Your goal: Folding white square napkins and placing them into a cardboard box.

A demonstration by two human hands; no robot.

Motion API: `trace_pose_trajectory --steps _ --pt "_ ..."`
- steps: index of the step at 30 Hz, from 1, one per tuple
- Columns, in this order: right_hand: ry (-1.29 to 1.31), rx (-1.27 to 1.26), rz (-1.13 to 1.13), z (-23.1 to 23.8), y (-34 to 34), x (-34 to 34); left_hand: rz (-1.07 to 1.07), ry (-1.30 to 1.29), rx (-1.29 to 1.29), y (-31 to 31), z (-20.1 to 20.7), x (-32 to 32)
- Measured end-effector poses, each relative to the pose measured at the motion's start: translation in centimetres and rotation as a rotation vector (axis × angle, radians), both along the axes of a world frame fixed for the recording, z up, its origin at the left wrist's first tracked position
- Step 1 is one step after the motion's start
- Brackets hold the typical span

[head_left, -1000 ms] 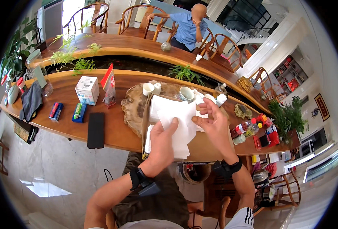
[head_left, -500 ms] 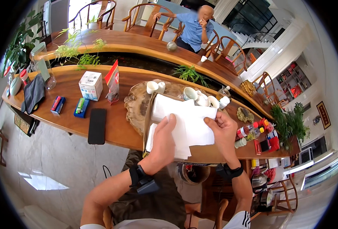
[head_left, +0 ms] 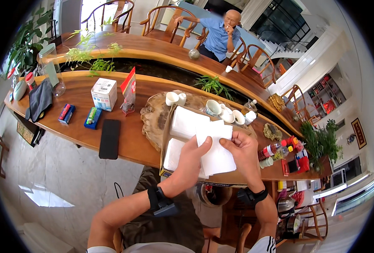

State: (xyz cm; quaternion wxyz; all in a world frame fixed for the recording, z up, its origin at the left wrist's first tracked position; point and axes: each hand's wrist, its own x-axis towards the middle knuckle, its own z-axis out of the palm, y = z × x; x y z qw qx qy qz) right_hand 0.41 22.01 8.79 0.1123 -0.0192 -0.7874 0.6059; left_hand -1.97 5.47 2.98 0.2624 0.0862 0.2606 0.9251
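Both hands hold white paper napkins (head_left: 219,157) over a shallow cardboard box (head_left: 166,141). My left hand (head_left: 186,162) grips them at the left edge, thumb on top. With thumb and fingers closed, my right hand (head_left: 245,158) pinches the upper right edge. In the box lie stacks of the same white napkins; one stack (head_left: 186,123) shows at the back and another (head_left: 174,152) at the front left, partly behind my left hand. The box's right part is mostly hidden by the sheets and my right hand.
Behind the box, white cups (head_left: 213,108) stand on a wooden slab tray (head_left: 150,120). To the left lie a black phone (head_left: 109,139) and small blue boxes (head_left: 93,118); bottles (head_left: 273,149) are at right. Across the table sits a person in a blue shirt (head_left: 218,36).
The napkins, spread wide between my hands before, now overlap in a narrower bundle. My hands have come closer together, the right one moving left, and more of the back stack shows.
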Motion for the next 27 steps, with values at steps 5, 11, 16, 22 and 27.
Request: trace_pose_trajectory --steps 5,11,16,22,27 --pt "-0.019 0.004 -0.021 -0.4 -0.3 0.0 0.002 -0.038 -0.002 0.0 -0.4 0.0" --pt "0.022 0.015 -0.054 -0.7 -0.3 -0.2 0.021 -0.017 0.011 0.2 -0.9 -0.1" --pt "0.003 0.016 -0.045 -0.5 -0.1 -0.3 0.028 -0.001 -0.013 0.4 -0.9 -0.1" --pt "0.004 0.032 -0.056 -1.0 -0.2 -0.2 0.035 0.005 -0.028 0.3 -1.0 0.1" --pt "0.015 0.014 -0.063 -1.3 -0.3 -0.2 0.05 0.017 -0.054 0.3 -0.8 0.1"
